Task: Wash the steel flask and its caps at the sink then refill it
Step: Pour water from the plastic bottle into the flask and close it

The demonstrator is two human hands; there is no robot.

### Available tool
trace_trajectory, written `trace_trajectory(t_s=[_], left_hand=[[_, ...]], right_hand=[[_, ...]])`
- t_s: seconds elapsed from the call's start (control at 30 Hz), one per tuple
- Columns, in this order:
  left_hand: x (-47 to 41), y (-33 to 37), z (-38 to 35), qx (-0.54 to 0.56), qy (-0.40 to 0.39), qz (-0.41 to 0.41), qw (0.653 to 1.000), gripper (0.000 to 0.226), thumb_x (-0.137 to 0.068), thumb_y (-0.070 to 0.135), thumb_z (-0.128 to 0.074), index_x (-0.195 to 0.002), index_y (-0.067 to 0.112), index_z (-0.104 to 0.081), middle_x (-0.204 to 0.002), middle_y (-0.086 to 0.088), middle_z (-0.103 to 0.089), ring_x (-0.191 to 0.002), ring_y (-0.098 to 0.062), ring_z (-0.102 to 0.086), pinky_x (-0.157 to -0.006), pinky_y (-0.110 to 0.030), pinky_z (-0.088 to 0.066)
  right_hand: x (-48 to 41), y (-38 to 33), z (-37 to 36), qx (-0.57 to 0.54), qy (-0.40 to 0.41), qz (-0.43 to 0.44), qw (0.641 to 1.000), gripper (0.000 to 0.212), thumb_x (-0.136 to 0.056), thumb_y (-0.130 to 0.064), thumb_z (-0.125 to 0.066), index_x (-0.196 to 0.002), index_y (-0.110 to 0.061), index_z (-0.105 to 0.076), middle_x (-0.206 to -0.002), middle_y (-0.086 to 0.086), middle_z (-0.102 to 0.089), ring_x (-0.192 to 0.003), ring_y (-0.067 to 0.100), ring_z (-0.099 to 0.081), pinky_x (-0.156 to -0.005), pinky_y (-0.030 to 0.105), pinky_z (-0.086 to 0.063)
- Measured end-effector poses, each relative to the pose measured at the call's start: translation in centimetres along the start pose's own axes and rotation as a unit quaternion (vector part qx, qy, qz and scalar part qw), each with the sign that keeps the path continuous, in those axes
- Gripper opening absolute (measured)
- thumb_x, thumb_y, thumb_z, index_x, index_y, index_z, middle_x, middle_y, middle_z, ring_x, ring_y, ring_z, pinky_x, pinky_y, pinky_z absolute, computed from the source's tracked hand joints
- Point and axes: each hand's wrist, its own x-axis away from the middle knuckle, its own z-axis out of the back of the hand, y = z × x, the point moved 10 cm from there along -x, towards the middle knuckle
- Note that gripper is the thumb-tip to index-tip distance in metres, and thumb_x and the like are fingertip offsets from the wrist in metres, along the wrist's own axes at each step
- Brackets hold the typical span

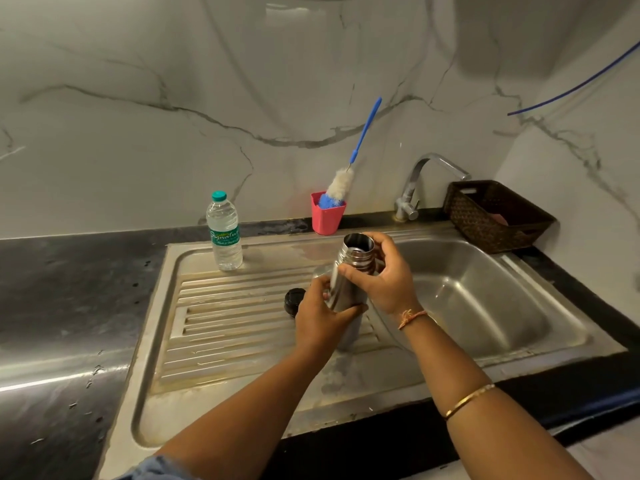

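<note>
Head view: my left hand (320, 318) and right hand (384, 275) both clasp the open cylindrical steel flask (344, 292) above the ribbed drainboard (225, 317), its round black cap (294, 301) lying off to the left, with washing and refilling seemingly yet to come.

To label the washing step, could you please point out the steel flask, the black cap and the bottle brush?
steel flask (341, 289): head view, its shiny body.
black cap (293, 302): head view, its middle.
bottle brush (341, 183): head view, its white bristles.

We list: cup (327, 220), pink, just beyond the fingers (389, 247); basket (485, 220), well right of them; tube (516, 112), blue, high right; counter (69, 289), far left; wall (138, 133), marble, behind.
</note>
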Motion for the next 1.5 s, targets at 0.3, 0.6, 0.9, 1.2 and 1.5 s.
trace_trajectory(t_s=[0.3, 0.6, 0.9, 1.2, 1.5], left_hand=[[-0.4, -1.7, 0.9, -0.014, -0.048, 0.002, 0.999, 0.073, -0.066, 0.025, -0.086, -0.125, 0.025, -0.043, -0.119, 0.009, -0.048, -0.107, -0.006, -0.049, -0.092, -0.026, -0.049], [-1.0, -3.0, 7.3, -0.062, 0.027, -0.040, 0.997, 0.049, -0.082, 0.021, -0.073, -0.125, 0.014, -0.050, -0.117, 0.006, -0.052, -0.104, -0.007, -0.050, -0.086, -0.027, -0.051], [-9.9, -7.7, 17.8, -0.093, 0.143, 0.086, 0.982, 0.069, -0.079, 0.020, -0.076, -0.137, 0.007, -0.040, -0.135, -0.014, -0.047, -0.124, -0.030, -0.047, -0.102, -0.043, -0.040], [-17.3, -9.6, 19.0, 0.011, 0.115, 0.170, 0.979, 0.102, -0.075, 0.007, -0.078, -0.151, 0.014, -0.011, -0.154, -0.015, -0.025, -0.139, -0.034, -0.030, -0.113, -0.049, -0.028], [-19.4, -8.2, 18.3, -0.066, 0.092, 0.127, 0.985, 0.056, -0.078, 0.021, -0.076, -0.125, 0.008, -0.048, -0.123, -0.014, -0.058, -0.115, -0.033, -0.055, -0.099, -0.046, -0.045]], right_hand=[[0.5, 1.0, -0.7, -0.018, 0.001, -0.017, 1.000, 0.058, -0.079, -0.013, -0.074, -0.128, -0.018, -0.044, -0.116, -0.006, -0.058, -0.107, 0.009, -0.058, -0.088, 0.018, -0.050], [1.2, 3.0, -1.4, -0.051, 0.012, -0.067, 0.996, 0.044, -0.078, -0.025, -0.069, -0.118, -0.019, -0.051, -0.105, -0.004, -0.063, -0.090, -0.007, -0.060, -0.076, 0.008, -0.046], [1.5, 3.1, -1.8, -0.061, 0.035, -0.063, 0.996, 0.053, -0.065, -0.049, -0.062, -0.112, -0.026, -0.050, -0.100, -0.011, -0.062, -0.086, -0.007, -0.060, -0.074, 0.009, -0.046], [1.3, 3.3, -1.9, -0.069, 0.045, -0.053, 0.995, 0.044, -0.067, -0.045, -0.061, -0.106, -0.028, -0.049, -0.095, -0.011, -0.061, -0.084, -0.008, -0.058, -0.077, 0.010, -0.045], [1.4, 3.7, -1.8, -0.062, 0.044, -0.050, 0.996, 0.045, -0.068, -0.044, -0.062, -0.108, -0.028, -0.050, -0.098, -0.010, -0.062, -0.088, -0.004, -0.059, -0.079, 0.013, -0.046]])
